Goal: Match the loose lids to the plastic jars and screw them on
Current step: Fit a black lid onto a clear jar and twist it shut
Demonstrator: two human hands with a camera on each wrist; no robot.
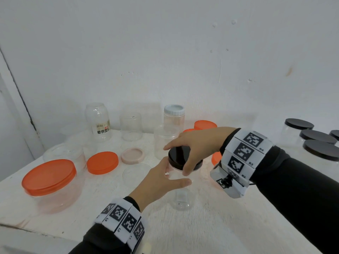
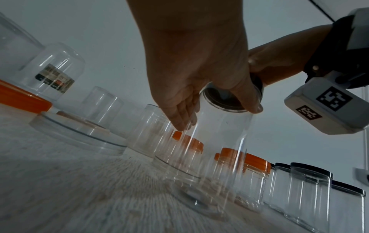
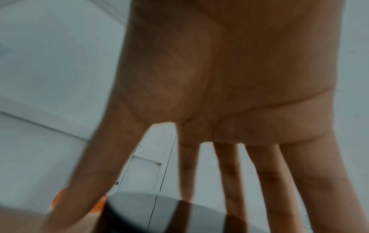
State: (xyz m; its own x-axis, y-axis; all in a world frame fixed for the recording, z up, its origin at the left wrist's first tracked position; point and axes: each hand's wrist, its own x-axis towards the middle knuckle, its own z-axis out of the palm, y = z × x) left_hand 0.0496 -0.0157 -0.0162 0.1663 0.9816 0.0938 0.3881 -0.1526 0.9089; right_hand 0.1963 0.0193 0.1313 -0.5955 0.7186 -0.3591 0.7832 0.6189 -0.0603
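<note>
Jar [image 1: 180,189], clear, is standing near the table's [image 1: 211,233] near-centre, wearing a black lid [image 1: 178,156]. The left hand [image 1: 159,182] is cupping its wall, thumb across. The right hand [image 1: 200,143] is covering the lid; its wrist view is showing splayed straight fingers [image 3: 229,173]. Bare tabletop is lying nearer; black-lidded jars [image 1: 319,143] are crowding the right edge.

My worktop [image 1: 211,226] is white and rough-grained. On it at my left stands a wide clear tub with an orange lid [image 1: 49,176]; beside it lie a loose orange lid [image 1: 102,162] and a pale pink lid [image 1: 132,155]. Clear open jars [image 1: 131,126] stand along the wall, and black-lidded jars [image 1: 320,153] are grouped at my right.
</note>
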